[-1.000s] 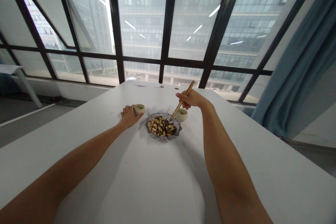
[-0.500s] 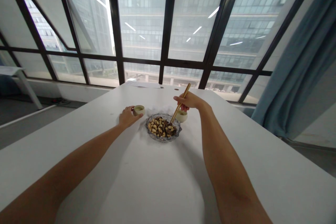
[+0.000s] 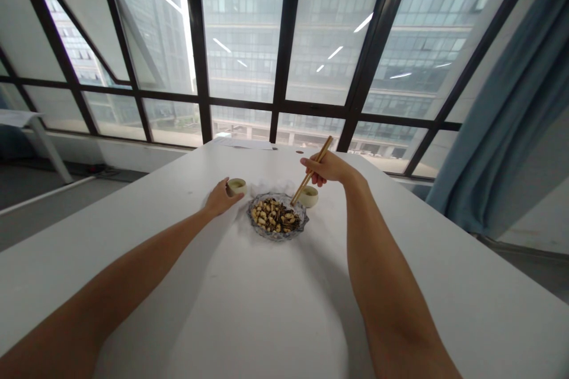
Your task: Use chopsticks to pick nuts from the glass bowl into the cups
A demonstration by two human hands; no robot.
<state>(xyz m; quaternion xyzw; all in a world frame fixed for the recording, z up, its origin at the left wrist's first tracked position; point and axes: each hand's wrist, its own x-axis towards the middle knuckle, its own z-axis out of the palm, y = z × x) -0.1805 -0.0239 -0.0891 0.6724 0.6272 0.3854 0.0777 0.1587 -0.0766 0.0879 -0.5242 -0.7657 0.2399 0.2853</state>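
While the left hand [image 3: 220,197] curls round a round, pale-green, ceramic-looking cup [image 3: 237,189], the right hand [image 3: 328,167] pinches slender tan wooden chopsticks [image 3: 300,189]: likely light, stiff, best held high.

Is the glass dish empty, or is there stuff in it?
Not empty: pale and dark bits cover the middle of the dish, with its clear rim showing around them.

Right cup [image 3: 310,197], partly hidden by chopsticks [image 3: 303,185] whose tips are too small to read against the glass dish [image 3: 276,236]; counter [image 3: 267,308] and blue curtain [image 3: 498,124], edge-cropped.
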